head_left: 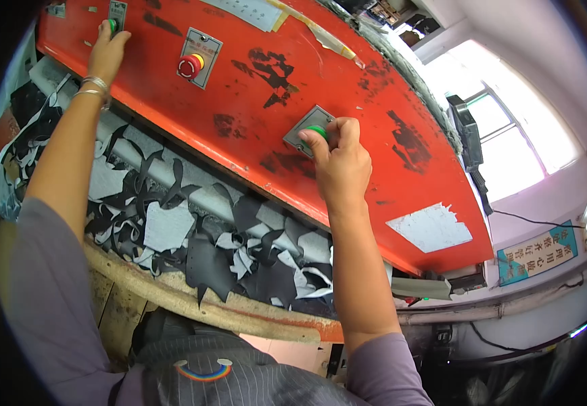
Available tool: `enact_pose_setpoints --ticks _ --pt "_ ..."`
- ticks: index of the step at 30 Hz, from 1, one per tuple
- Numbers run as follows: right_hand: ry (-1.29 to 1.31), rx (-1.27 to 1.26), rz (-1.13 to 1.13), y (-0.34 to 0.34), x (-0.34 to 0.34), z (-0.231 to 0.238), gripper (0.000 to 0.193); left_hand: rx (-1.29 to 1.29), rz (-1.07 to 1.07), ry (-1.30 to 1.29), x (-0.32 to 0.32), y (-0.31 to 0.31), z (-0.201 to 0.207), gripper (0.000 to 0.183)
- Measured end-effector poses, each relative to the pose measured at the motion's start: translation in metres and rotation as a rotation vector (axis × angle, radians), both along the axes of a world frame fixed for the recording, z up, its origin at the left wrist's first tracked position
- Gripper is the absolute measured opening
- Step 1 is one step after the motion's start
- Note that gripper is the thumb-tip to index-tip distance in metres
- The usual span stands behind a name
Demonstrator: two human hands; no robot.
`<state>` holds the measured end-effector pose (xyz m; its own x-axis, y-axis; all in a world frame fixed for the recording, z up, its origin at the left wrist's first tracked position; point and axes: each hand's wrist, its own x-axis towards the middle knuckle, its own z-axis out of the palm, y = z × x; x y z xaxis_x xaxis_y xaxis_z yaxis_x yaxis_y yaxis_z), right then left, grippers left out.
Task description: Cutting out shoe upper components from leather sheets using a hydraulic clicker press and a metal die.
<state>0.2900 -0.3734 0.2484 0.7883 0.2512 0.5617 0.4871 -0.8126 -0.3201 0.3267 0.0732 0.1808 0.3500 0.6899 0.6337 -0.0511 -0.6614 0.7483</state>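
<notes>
My left hand [107, 57], a bangle at its wrist, reaches to the far left of a red machine panel. Its fingers close about a green push button [113, 25] on a small metal plate. Farther right, my right hand [345, 159] is curled with its thumb against a second green push button [317, 130], set on a square metal plate [298, 140]. Between the two hands sits a red emergency stop knob [189, 66] with a yellow collar, which neither hand touches. How far either green button is pushed in cannot be seen.
Below the red panel [239, 128], black and grey scraps [209, 267] of sheet material lie heaped in a trough with a worn, pale front edge [172, 291]. A torn white label [431, 227] is on the panel's right. Beyond are a window [503, 122] and a wall sign [537, 254].
</notes>
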Motion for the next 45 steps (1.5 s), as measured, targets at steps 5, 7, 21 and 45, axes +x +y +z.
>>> enact_pose_setpoints --ticks 5,7,21,45 --pt "0.237 0.221 0.114 -0.034 -0.061 -0.045 0.047 -0.034 -0.309 0.19 -0.1 -0.044 -0.024 0.054" --pt "0.48 0.094 0.125 -0.064 -0.106 -0.08 0.049 -0.316 -0.557 0.263 -0.131 -0.118 -0.048 0.032" --pt "0.606 -0.146 0.104 -0.159 -0.261 -0.168 0.049 0.218 -0.848 1.293 -0.199 -0.461 -0.097 0.077" --pt "0.535 -0.418 -0.319 -0.238 -0.029 -0.176 0.07 0.191 -1.793 0.747 -0.243 -0.487 -0.084 0.023"
